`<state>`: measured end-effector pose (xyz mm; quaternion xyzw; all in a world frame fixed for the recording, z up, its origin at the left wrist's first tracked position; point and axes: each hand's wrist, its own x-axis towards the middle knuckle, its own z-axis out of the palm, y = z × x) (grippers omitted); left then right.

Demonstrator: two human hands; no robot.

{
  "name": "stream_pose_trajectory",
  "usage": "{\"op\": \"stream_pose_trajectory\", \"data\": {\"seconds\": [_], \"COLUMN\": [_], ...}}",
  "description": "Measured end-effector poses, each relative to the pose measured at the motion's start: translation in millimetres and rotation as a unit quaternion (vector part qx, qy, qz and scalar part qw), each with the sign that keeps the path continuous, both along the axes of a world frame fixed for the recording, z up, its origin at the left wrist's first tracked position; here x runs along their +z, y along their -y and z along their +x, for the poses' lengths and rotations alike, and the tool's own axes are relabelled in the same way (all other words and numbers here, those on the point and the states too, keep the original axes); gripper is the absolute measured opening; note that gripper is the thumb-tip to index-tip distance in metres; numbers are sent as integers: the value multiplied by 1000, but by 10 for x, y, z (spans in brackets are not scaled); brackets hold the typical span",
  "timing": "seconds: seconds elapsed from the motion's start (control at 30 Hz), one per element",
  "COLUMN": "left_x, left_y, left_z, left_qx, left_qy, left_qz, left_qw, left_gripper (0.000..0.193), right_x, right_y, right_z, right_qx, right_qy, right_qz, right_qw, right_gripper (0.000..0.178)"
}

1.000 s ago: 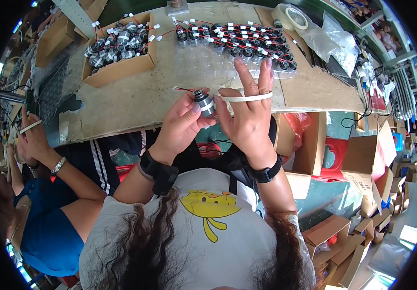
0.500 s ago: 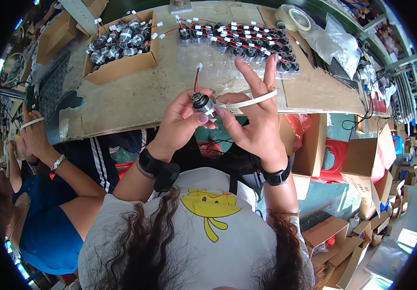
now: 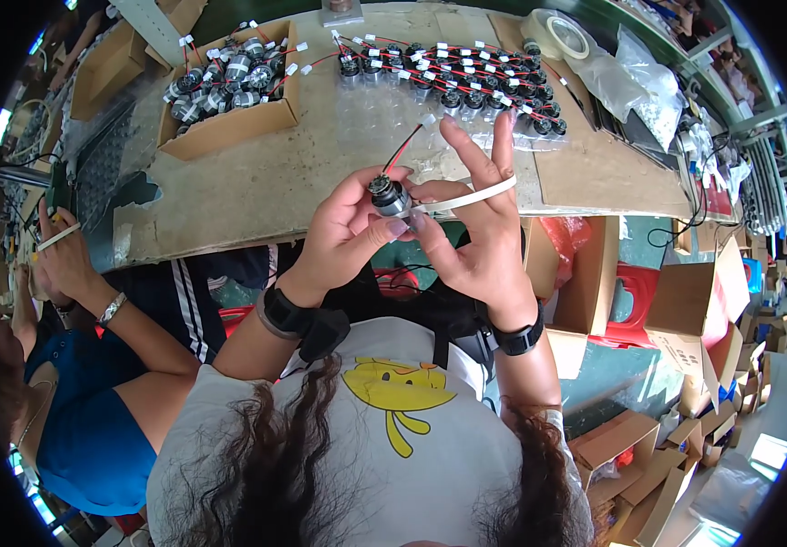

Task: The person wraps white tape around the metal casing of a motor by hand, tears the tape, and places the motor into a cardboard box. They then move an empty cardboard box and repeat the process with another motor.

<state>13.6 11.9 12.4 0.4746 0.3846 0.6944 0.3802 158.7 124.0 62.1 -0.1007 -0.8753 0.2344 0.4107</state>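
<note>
One table (image 3: 257, 201), grey-brown, worn along the near edge. One carton (image 3: 685, 292) at right, flaps open, printed on the side; print too small to read. One shirt (image 3: 466, 483) with a yellow cartoon figure (image 3: 400, 387); no lettering made out. One box (image 3: 229, 135) at table left, heaped with motors. One clear tray (image 3: 370, 117) at table centre-right, with rows of motors, red and black leads lying over the top. No legible label on either lot.

Two hands, both occupied over the near edge. Left hand (image 3: 339, 239): curled round one motor (image 3: 390, 195), tilted, wired end up. Right hand (image 3: 484, 246): thumb and forefinger close together at the motor's lower side, two fingers raised and spread, white band (image 3: 471, 197) running across. Step in hand, by judgement: fitting the band's near end to the motor's casing. Next move, by judgement: calls for a firm left grip, the band square to the casing, the lead (image 3: 401, 151) well clear. No marking readable on motor or band. One small white plug (image 3: 427, 119) at the lead's tip.
</note>
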Motion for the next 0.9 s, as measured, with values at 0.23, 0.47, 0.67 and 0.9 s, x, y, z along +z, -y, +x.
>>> {"op": "stream_pose_trajectory", "data": {"seconds": [0.23,0.47,0.67,0.9], "left_x": [63,36,113,240], "left_y": [21,-10,-80,122], "left_z": [55,34,-91,-40], "left_qx": [57,152,265,226], "left_qy": [-47,-170,-366,-407], "left_qz": [-22,-15,41,52], "left_qw": [997,974,891,884], "left_gripper": [46,43,39,37], "right_x": [-31,-94,-170,-249], "right_y": [-11,-3,35,-255], "right_z": [4,-49,-163,-123], "right_qx": [7,5,-30,-187], "right_qy": [-3,10,-3,39], "right_qz": [2,-9,-12,34], "right_qw": [1000,1000,999,981], "right_gripper": [13,10,9,7]}}
